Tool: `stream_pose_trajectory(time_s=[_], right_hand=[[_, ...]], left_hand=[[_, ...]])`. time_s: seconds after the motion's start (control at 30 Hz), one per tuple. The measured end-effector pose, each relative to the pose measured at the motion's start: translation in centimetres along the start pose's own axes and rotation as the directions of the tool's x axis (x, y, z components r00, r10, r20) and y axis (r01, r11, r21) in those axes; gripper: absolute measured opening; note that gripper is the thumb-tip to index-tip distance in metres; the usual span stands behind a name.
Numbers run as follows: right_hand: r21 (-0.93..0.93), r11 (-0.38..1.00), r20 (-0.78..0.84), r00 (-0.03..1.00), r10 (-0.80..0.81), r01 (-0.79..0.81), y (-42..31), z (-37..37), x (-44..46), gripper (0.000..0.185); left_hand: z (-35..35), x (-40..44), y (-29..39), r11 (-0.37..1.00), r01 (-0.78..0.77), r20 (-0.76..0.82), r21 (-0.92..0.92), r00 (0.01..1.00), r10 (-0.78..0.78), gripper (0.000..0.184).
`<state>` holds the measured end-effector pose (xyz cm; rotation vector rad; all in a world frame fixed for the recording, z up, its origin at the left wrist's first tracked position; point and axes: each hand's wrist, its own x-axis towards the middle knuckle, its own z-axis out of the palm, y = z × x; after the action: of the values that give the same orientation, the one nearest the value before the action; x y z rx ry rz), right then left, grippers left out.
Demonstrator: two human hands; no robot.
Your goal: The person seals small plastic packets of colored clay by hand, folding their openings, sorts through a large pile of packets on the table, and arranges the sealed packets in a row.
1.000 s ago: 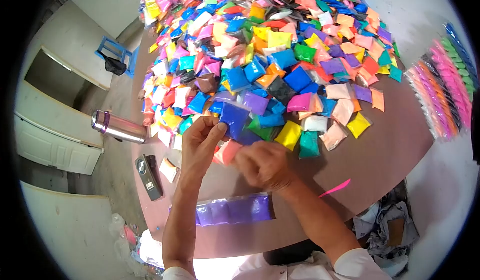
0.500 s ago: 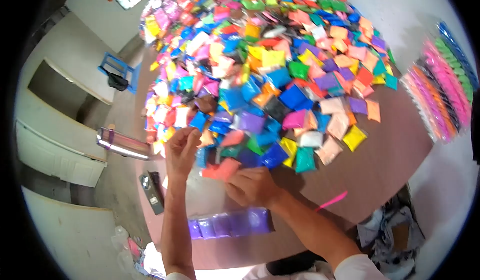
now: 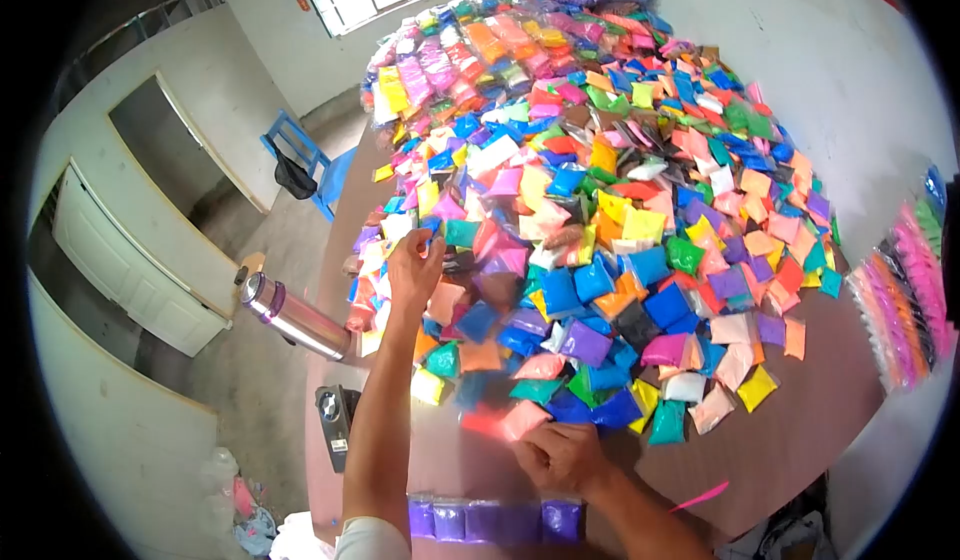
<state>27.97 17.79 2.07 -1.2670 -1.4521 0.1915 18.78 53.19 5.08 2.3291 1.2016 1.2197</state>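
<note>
My left hand (image 3: 415, 268) reaches over the left part of a large pile of small coloured packets (image 3: 585, 343). Its fingers are drawn together beside a teal packet (image 3: 461, 233), and what they pinch is too small to make out. At the pile's near edge, my right hand (image 3: 562, 457) has its fingers curled in against the lower edge of a salmon packet (image 3: 525, 420). A blurred red packet (image 3: 482, 424) lies just left of that. Dark blue packets (image 3: 617, 409) rest above my right hand. Nearest my body lies a strip of joined purple packets (image 3: 487, 521).
On the table's left are a steel flask (image 3: 298, 318) and a black device (image 3: 334, 428). A thin pink piece (image 3: 701, 497) lies at the right. Bundles of coloured packets (image 3: 905, 295) stand beside the right wall. A blue chair frame (image 3: 318, 165) is on the floor.
The view has tilted up and shows more of the pile. My left hand has let go of a dark blue packet and reached farther forward. My right hand stays near the salmon packet.
</note>
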Motion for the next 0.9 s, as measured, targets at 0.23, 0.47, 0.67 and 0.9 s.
stream_pose_trajectory(time_s=[0.23, 0.47, 0.67, 0.9], right_hand=[[-0.089, 0.994, 0.067, 0.996, -0.061, 0.067, 1.0, 0.6, -0.3, 0.015], [-0.061, 0.997, -0.005, 0.998, 0.055, -0.055, 1.7, 1.3, -0.9, 0.011], [-0.056, 0.995, 0.048, 0.995, 0.082, -0.079, 1.4, 1.1, -0.7, 0.012], [-0.009, 0.989, 0.053, 0.988, 0.145, -0.144, 0.5, 0.8, -0.2, 0.013]], left_hand=[[3.8, 4.8, -0.6, 0.997, -0.063, -0.043, -0.033, 0.997, 0.062, 0.04], [8.1, 8.8, 2.0, 0.999, 0.009, 0.027, -0.04, 1.0, -0.008, 0.058], [9.8, 6.5, 7.7, 0.934, -0.35, 0.046, -0.068, 0.934, 0.354, 0.041], [8.4, 1.5, 13.1, 0.913, -0.376, 0.223, -0.159, 0.887, 0.404, 0.026]])
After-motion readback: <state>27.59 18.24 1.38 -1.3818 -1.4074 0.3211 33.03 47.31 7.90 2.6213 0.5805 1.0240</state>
